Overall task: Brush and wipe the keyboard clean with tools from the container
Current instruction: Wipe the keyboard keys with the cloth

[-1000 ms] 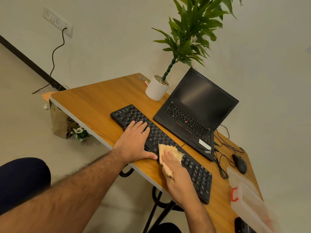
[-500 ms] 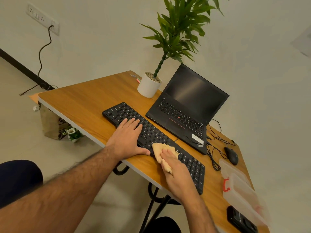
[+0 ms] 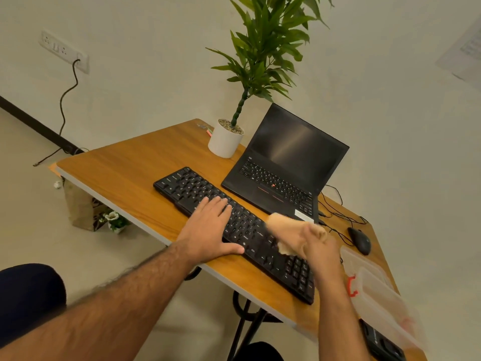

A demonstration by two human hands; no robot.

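A black keyboard [image 3: 197,194] lies diagonally on the wooden desk [image 3: 125,175]. My left hand [image 3: 210,230] rests flat on its middle keys, fingers straight, thumb along the front edge. My right hand [image 3: 316,246] grips a beige cloth [image 3: 285,229] over the keyboard's right part, near the far edge; hand and cloth are blurred by motion. A clear plastic container [image 3: 374,290] with a red latch sits at the desk's right end.
An open black laptop [image 3: 286,162] stands behind the keyboard, with a potted plant [image 3: 226,139] to its left. A black mouse [image 3: 360,241] and its cables lie at the right. A dark device [image 3: 382,342] sits by the container. A paper bag [image 3: 80,207] stands under the desk.
My right hand has swept the cloth to the right and away from me along the keyboard. My left hand stays pressed on the keys.
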